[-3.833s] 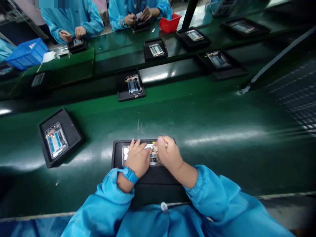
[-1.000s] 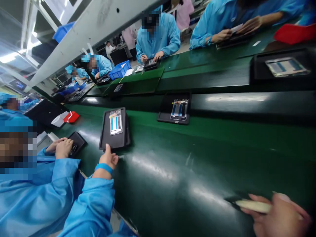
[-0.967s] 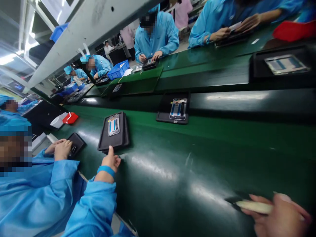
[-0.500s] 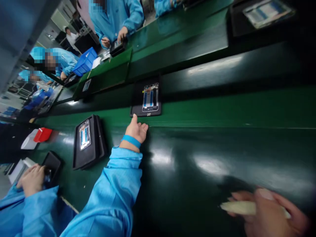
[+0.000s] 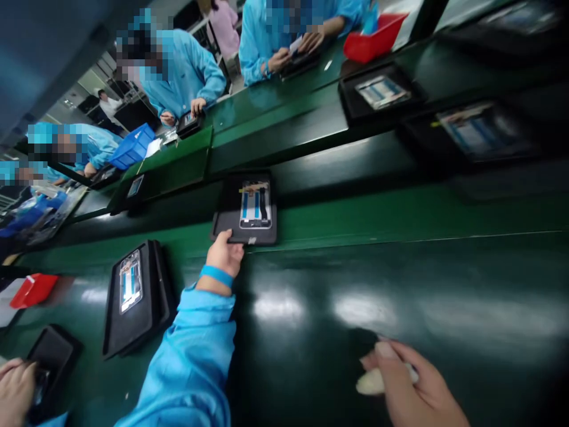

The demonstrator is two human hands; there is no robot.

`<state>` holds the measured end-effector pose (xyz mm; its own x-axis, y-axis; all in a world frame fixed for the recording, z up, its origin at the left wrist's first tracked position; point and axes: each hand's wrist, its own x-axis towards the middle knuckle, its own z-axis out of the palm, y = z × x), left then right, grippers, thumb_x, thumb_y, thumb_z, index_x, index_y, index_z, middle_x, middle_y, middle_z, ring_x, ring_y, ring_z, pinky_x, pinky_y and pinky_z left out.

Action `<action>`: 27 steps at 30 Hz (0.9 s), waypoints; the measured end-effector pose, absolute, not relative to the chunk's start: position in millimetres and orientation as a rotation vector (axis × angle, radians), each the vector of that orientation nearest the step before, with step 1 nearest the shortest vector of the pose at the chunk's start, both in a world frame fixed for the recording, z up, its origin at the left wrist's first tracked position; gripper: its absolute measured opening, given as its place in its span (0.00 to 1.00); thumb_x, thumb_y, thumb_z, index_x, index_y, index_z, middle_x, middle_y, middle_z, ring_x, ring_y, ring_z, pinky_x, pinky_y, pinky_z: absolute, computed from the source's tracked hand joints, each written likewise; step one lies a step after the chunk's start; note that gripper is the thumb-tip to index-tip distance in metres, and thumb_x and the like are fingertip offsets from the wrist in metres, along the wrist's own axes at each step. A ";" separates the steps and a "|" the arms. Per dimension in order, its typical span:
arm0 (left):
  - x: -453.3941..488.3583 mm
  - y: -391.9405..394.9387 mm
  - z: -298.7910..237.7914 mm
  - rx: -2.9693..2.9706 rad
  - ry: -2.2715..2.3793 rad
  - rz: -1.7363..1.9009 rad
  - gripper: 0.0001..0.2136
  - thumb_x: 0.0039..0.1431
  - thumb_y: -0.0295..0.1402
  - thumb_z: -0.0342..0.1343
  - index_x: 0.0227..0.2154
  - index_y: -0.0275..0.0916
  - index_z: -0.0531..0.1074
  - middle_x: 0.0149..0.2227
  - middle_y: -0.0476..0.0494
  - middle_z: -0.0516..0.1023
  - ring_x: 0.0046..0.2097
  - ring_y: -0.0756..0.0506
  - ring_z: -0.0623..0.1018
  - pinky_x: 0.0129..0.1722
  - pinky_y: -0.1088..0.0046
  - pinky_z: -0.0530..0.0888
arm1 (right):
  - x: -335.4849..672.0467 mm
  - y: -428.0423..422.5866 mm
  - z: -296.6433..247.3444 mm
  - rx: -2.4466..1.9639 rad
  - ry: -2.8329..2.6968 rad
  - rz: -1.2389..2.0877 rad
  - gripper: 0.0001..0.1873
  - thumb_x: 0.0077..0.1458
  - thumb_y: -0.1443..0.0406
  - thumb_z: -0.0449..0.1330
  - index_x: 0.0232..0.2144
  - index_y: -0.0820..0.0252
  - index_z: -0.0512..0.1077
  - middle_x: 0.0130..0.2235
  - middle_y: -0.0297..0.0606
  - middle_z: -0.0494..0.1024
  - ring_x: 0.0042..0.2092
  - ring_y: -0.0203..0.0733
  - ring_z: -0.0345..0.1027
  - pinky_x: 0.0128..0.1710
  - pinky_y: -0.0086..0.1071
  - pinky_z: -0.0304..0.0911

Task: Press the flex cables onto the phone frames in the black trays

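My left hand point(image 5: 224, 257), with a blue band at the wrist, pinches the near edge of a black tray point(image 5: 227, 210), thumb on top and fingers at the rim. On that tray lies an opened phone frame point(image 5: 256, 207) with blue strips and a black flex cable. Low on the right, my right hand point(image 5: 415, 382) is closed around a short, pale, blunt-tipped tool point(image 5: 370, 383); its exact kind is unclear. Left of my forearm, stacked black trays point(image 5: 133, 323) carry another phone frame point(image 5: 130, 281).
A co-worker's hand point(image 5: 18, 385) works beside a small black tray point(image 5: 54, 351) at lower left. A red bin point(image 5: 34, 290) stands behind it. Across the green bench sit co-workers in blue, a blue bin point(image 5: 132, 146) and another red bin point(image 5: 373, 40). Blurred trays lie upper right.
My left hand has gone from open beside the tray to gripping its near edge. My right hand shifted left with the pale tool. The view has swung, showing more on the right.
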<state>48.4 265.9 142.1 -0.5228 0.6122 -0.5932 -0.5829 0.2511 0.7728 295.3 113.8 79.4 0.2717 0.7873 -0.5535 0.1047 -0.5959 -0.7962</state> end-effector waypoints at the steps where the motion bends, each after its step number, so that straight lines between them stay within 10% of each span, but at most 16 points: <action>1: 45.1 247.6 148.5 0.051 1.494 1.450 0.04 0.52 0.24 0.49 0.27 0.33 0.68 0.19 0.49 0.71 0.17 0.54 0.69 0.15 0.83 0.65 | 295.3 118.6 83.9 -1.889 -0.745 1.397 0.22 0.41 0.47 0.57 0.29 0.59 0.68 0.24 0.36 0.75 0.26 0.43 0.69 0.24 0.33 0.63; 10: 8.1 83.2 141.7 0.404 1.544 0.662 0.11 0.43 0.35 0.59 0.28 0.32 0.71 0.25 0.40 0.76 0.26 0.44 0.76 0.30 0.67 0.74 | 326.1 133.2 111.0 -1.492 -0.099 1.221 0.14 0.42 0.61 0.60 0.32 0.55 0.61 0.21 0.25 0.69 0.23 0.34 0.66 0.25 0.29 0.66; 18: 20.7 77.5 120.3 1.387 2.427 0.513 0.23 0.52 0.45 0.46 0.44 0.32 0.66 0.45 0.32 0.71 0.48 0.37 0.69 0.47 0.59 0.66 | 330.7 67.3 111.1 -1.965 -0.906 1.294 0.23 0.46 0.51 0.55 0.41 0.58 0.67 0.27 0.34 0.74 0.28 0.40 0.68 0.26 0.33 0.63; 27: 76.1 27.2 111.9 2.357 1.932 0.495 0.16 0.59 0.38 0.41 0.40 0.33 0.69 0.38 0.39 0.73 0.44 0.42 0.70 0.52 0.57 0.61 | 316.2 34.1 147.0 -1.572 -2.142 1.152 0.16 0.52 0.60 0.51 0.40 0.59 0.72 0.42 0.41 0.75 0.44 0.45 0.68 0.43 0.38 0.64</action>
<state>76.1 27.2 111.9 0.1661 0.9633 0.2108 0.9460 -0.2160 0.2417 316.2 34.1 147.0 -0.3892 0.8879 -0.2454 0.6944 0.1077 -0.7115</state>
